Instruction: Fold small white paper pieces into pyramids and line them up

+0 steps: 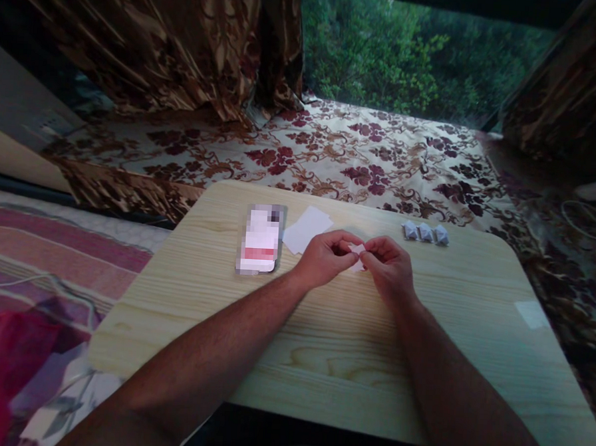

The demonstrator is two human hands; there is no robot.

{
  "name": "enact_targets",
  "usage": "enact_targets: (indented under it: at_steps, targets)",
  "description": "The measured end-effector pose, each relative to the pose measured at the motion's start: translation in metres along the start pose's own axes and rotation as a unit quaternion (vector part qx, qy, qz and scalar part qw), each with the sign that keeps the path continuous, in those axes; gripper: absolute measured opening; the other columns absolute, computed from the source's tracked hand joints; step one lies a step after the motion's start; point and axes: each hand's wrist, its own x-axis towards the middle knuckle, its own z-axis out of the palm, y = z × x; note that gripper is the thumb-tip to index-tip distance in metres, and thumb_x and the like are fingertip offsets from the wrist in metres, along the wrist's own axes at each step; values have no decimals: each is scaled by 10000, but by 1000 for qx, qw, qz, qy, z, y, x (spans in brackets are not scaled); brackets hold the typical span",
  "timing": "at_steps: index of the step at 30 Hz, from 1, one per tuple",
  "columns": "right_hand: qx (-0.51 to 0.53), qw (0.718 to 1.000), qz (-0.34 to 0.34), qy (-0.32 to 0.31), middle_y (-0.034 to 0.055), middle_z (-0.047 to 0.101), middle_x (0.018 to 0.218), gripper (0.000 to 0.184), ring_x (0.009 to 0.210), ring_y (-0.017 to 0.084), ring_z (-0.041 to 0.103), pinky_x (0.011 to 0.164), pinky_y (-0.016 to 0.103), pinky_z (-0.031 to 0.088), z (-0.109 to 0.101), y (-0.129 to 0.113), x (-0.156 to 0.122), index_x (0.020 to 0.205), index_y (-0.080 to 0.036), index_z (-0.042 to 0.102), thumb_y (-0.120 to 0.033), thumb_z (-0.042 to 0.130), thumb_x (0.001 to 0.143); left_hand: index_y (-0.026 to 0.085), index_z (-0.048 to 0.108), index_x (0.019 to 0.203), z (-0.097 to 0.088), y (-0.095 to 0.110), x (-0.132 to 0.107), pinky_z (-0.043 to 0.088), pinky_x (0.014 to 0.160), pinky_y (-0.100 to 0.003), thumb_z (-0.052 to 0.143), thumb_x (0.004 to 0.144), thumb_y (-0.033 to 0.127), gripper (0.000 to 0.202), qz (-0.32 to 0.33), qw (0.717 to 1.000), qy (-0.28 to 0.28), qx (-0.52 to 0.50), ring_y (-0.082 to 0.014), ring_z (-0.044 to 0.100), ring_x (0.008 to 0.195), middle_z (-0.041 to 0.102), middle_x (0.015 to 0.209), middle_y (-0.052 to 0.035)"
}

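Note:
Both of my hands meet over the middle of a light wooden table (321,344). My left hand (323,256) and my right hand (388,264) pinch a small folded piece of white paper (357,251) between their fingertips. Most of that paper is hidden by the fingers. Just left of my left hand lies a flat white paper sheet (306,229). Three small folded paper shapes (426,232) sit in a row at the table's far right.
A phone (260,239) lies face up left of the paper sheet. A flowered cloth (332,151) covers the surface behind the table, with brown curtains (187,51) and a window onto green bushes beyond. Striped bedding (41,263) and a pink bag (1,367) lie at left.

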Motion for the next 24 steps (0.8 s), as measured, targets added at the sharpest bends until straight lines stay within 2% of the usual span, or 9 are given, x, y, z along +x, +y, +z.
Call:
enact_targets:
  at_steps: [9,11,14,19,24]
  targets:
    - [-26,999,-20,7,-46,553,592,116,515,101,473,484,243,340,-1,5,-1,728,-194,589,-215,703,724,151,737,920,3,4,-4,306,489,-194,684,718,248,230,19,999,9,42,-55,419,495,523,564,53]
    - [-22,999,-22,10,-51,543,583,106,507,94,459,479,240,327,-2,5,-2,725,-193,590,-197,695,720,146,730,945,3,4,-4,298,475,-193,684,710,238,257,15,999,3,33,-54,436,490,558,588,45]
    - [2,1000,-14,-7,-53,558,590,98,509,93,468,483,236,348,-2,3,-4,744,-196,595,-194,689,717,147,723,956,3,4,-4,299,464,-189,684,698,220,272,5,1000,-9,12,-49,436,472,588,601,41]
    - [37,999,-1,-27,-38,621,636,108,541,113,539,518,249,445,-5,-2,-6,787,-202,622,-203,683,697,151,727,947,2,5,-4,294,452,-184,677,687,196,269,0,1000,10,-1,-46,435,457,606,594,38]
    - [23,1000,-12,-10,-39,616,622,82,512,104,520,489,238,419,-4,2,-5,767,-202,623,-196,668,699,155,735,950,2,5,-4,288,448,-185,673,685,192,275,-5,1000,7,-3,-47,433,452,610,591,35]
